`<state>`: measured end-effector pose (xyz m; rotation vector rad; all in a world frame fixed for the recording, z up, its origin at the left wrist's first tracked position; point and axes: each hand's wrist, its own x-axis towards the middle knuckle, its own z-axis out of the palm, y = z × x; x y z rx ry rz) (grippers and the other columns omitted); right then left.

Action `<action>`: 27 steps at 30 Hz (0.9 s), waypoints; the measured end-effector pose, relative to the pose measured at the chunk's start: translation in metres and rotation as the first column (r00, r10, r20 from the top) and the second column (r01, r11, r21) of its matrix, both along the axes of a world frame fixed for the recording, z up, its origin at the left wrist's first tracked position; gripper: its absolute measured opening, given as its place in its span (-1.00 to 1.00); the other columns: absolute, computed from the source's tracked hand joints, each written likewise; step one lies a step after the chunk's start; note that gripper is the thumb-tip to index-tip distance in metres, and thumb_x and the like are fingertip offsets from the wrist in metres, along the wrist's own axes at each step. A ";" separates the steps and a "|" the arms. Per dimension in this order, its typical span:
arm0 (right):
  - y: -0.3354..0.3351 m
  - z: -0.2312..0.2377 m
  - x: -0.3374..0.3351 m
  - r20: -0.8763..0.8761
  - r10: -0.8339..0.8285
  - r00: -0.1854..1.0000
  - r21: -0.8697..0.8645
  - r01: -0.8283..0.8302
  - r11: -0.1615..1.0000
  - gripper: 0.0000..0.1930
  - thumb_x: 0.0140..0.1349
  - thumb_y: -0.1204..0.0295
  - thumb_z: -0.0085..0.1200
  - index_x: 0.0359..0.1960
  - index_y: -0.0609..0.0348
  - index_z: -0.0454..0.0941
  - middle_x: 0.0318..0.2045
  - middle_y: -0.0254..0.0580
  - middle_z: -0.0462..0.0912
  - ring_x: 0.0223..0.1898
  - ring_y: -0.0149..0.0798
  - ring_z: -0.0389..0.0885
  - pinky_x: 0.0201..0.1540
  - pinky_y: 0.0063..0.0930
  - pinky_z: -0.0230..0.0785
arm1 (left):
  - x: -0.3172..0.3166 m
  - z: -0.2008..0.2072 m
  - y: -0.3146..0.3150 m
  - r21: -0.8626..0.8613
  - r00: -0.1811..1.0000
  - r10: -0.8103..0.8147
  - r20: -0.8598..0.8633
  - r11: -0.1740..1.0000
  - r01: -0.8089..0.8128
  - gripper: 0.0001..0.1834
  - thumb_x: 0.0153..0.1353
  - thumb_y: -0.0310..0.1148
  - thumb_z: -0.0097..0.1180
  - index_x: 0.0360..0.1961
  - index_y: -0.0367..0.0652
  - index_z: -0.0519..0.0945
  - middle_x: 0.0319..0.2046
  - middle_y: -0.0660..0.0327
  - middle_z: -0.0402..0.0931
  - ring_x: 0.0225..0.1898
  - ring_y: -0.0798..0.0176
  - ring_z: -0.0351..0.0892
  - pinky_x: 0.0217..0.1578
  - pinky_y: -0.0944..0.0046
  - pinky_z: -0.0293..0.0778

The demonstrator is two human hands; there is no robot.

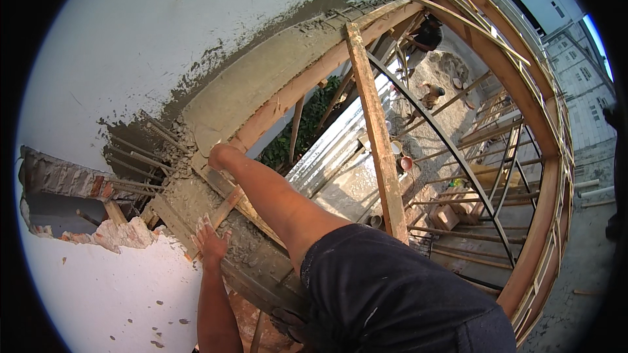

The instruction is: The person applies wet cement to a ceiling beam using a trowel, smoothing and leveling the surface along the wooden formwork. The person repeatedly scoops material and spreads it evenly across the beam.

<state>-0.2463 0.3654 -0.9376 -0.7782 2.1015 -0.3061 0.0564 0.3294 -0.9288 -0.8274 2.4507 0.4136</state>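
My left hand (211, 243), smeared with mortar, lies with fingers apart on the wet concrete and formwork board edge (171, 225). A short wooden strip (228, 205) lies close to its fingertips. My right arm reaches across from the lower right in a dark sleeve. At its end my right hand (224, 156) looks curled at the inner edge of the concrete-filled beam (255, 82). Its fingers are turned away, so what they hold, if anything, is hidden. Lumpy grey concrete (261, 255) fills the form beneath my arms.
Steel bars (140, 160) stick out beside a broken wall opening (72, 206). A timber brace (376, 131) and black metal bar (445, 137) span the drop on the right. Below are two people (428, 34), a bucket (406, 163) and poles. Curved wooden formwork (553, 189) runs along the far right.
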 end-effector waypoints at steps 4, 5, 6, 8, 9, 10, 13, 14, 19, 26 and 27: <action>-0.002 -0.010 -0.004 -0.114 0.316 0.942 0.086 -0.307 0.948 -0.61 0.20 0.42 0.03 0.05 0.14 0.70 0.13 0.03 0.65 0.14 0.13 0.63 0.12 0.06 0.49 | 0.000 0.001 0.000 -0.003 1.000 0.001 0.027 1.000 -0.001 0.18 0.22 0.17 0.22 0.60 0.07 -0.30 0.59 0.00 -0.24 0.60 -0.05 -0.37 0.53 -0.12 -0.51; -0.001 -0.011 -0.004 -0.103 0.288 0.952 0.049 -0.285 0.957 -0.61 0.20 0.41 0.03 0.05 0.14 0.70 0.14 0.03 0.65 0.14 0.13 0.63 0.12 0.06 0.49 | 0.000 0.001 0.001 0.001 1.000 0.003 0.021 1.000 -0.003 0.18 0.22 0.18 0.22 0.60 0.08 -0.30 0.59 0.00 -0.23 0.60 -0.05 -0.37 0.53 -0.12 -0.52; 0.000 -0.012 -0.004 -0.104 0.250 0.963 0.038 -0.247 0.968 -0.61 0.20 0.41 0.02 0.05 0.15 0.70 0.14 0.03 0.65 0.14 0.12 0.63 0.12 0.05 0.49 | 0.000 0.000 0.000 0.003 1.000 0.001 0.001 1.000 -0.001 0.18 0.23 0.18 0.22 0.60 0.08 -0.31 0.58 -0.01 -0.23 0.60 -0.05 -0.37 0.53 -0.12 -0.52; 0.001 -0.011 -0.003 -0.107 0.240 0.965 0.039 -0.237 0.971 -0.60 0.21 0.40 0.02 0.05 0.16 0.70 0.15 0.04 0.64 0.14 0.12 0.62 0.13 0.04 0.48 | 0.001 -0.001 0.000 0.008 1.000 0.006 0.015 1.000 -0.006 0.18 0.23 0.18 0.21 0.60 0.09 -0.31 0.59 -0.01 -0.23 0.60 -0.05 -0.37 0.52 -0.12 -0.53; 0.002 -0.010 -0.003 -0.110 0.269 0.957 0.052 -0.264 0.963 -0.60 0.21 0.40 0.01 0.05 0.17 0.70 0.15 0.04 0.64 0.15 0.12 0.62 0.13 0.03 0.48 | 0.002 -0.002 0.000 0.012 1.000 0.006 -0.001 1.000 -0.006 0.18 0.23 0.18 0.21 0.60 0.09 -0.31 0.59 0.00 -0.23 0.60 -0.04 -0.37 0.52 -0.12 -0.54; 0.002 -0.009 -0.003 -0.125 0.309 0.943 0.077 -0.302 0.950 -0.60 0.21 0.39 0.00 0.06 0.17 0.70 0.15 0.04 0.64 0.15 0.12 0.62 0.13 0.03 0.48 | 0.002 -0.003 -0.001 0.002 1.000 0.000 0.009 1.000 0.000 0.17 0.23 0.18 0.21 0.60 0.09 -0.31 0.59 0.00 -0.23 0.60 -0.04 -0.37 0.52 -0.13 -0.54; 0.002 -0.005 -0.002 -0.069 0.200 0.977 0.069 -0.195 0.978 -0.61 0.22 0.40 -0.01 0.05 0.17 0.70 0.14 0.03 0.64 0.15 0.13 0.62 0.14 0.02 0.47 | 0.002 -0.005 -0.002 -0.007 1.000 -0.012 0.001 1.000 0.012 0.17 0.24 0.18 0.21 0.60 0.09 -0.31 0.59 0.01 -0.24 0.60 -0.04 -0.37 0.52 -0.13 -0.54; 0.003 -0.003 -0.002 -0.056 0.187 0.981 0.043 -0.185 0.982 -0.61 0.21 0.40 -0.01 0.04 0.17 0.70 0.14 0.04 0.65 0.14 0.13 0.62 0.13 0.03 0.47 | 0.002 -0.006 -0.002 -0.004 1.000 -0.009 0.005 1.000 0.009 0.17 0.24 0.17 0.21 0.60 0.08 -0.31 0.59 0.01 -0.24 0.60 -0.03 -0.37 0.52 -0.13 -0.54; 0.009 0.010 -0.001 -0.032 0.165 0.986 0.062 -0.163 0.985 -0.63 0.20 0.42 0.00 0.00 0.17 0.72 0.10 0.05 0.66 0.12 0.12 0.64 0.11 0.02 0.49 | 0.002 -0.005 -0.002 0.003 1.000 0.001 0.008 1.000 -0.001 0.16 0.23 0.14 0.23 0.60 0.07 -0.28 0.58 0.01 -0.21 0.59 -0.06 -0.31 0.52 -0.15 -0.53; 0.012 0.005 0.000 -0.138 0.226 0.964 -0.018 -0.230 0.973 -0.65 0.19 0.42 0.06 -0.02 0.22 0.72 0.07 0.02 0.68 0.07 0.13 0.66 0.04 0.04 0.53 | 0.006 -0.009 -0.003 -0.007 0.998 -0.008 -0.057 1.000 0.008 0.13 0.22 0.11 0.26 0.59 0.06 -0.21 0.58 -0.01 -0.18 0.57 -0.16 -0.22 0.52 -0.18 -0.48; 0.010 0.000 0.000 -0.168 0.227 0.959 -0.028 -0.235 0.972 -0.67 0.18 0.41 0.11 -0.05 0.22 0.73 0.05 0.00 0.70 0.03 0.15 0.68 0.00 0.05 0.56 | 0.006 -0.009 -0.003 -0.004 0.997 -0.011 -0.071 1.000 0.011 0.13 0.21 0.11 0.26 0.59 0.06 -0.20 0.58 -0.01 -0.18 0.57 -0.16 -0.21 0.52 -0.18 -0.47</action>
